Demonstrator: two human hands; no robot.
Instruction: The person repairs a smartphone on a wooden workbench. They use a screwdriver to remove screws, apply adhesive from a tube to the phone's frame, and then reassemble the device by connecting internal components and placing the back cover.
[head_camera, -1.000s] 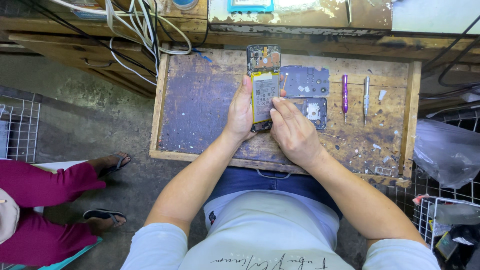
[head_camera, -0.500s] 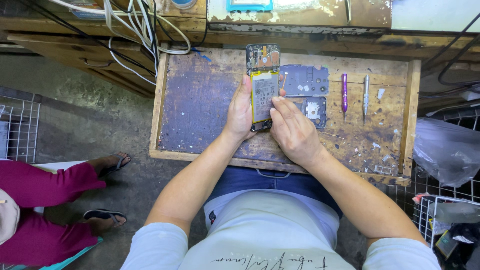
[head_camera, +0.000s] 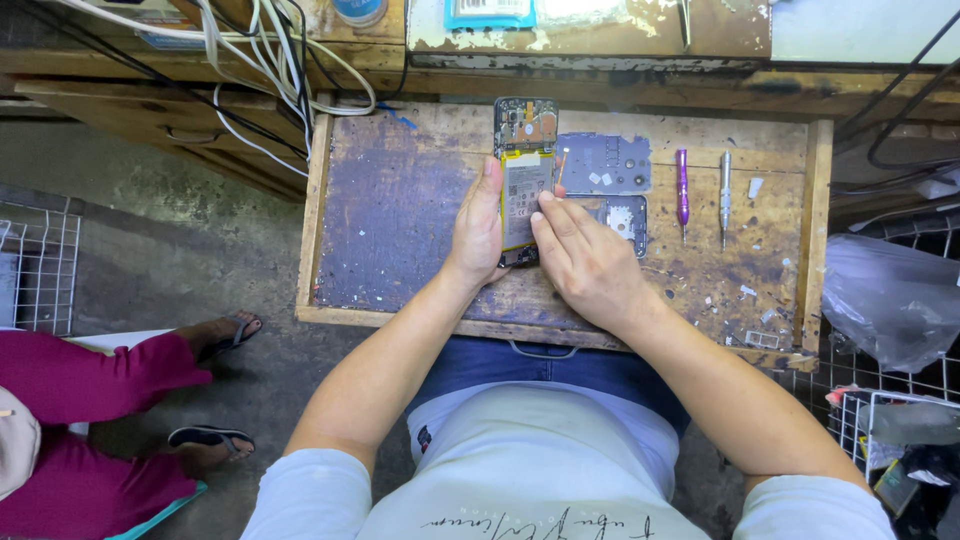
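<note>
Head view: left hand (head_camera: 478, 232) grips the opened phone (head_camera: 524, 170) by its side near the worktop's (head_camera: 400, 210) far edge; right hand's (head_camera: 588, 262) fingertips (head_camera: 545, 205) press its battery.

One opened phone (head_camera: 524, 170) lies near the far edge of the wooden tray (head_camera: 400, 215), with two grey cover plates (head_camera: 604, 163) just beside it toward the right edge. Two slim screwdrivers, one purple (head_camera: 682, 187) and one silver (head_camera: 725, 196), lie side by side nearer the far right corner. Two hands, left (head_camera: 478, 232) and right (head_camera: 585, 262), are on the phone.
</note>
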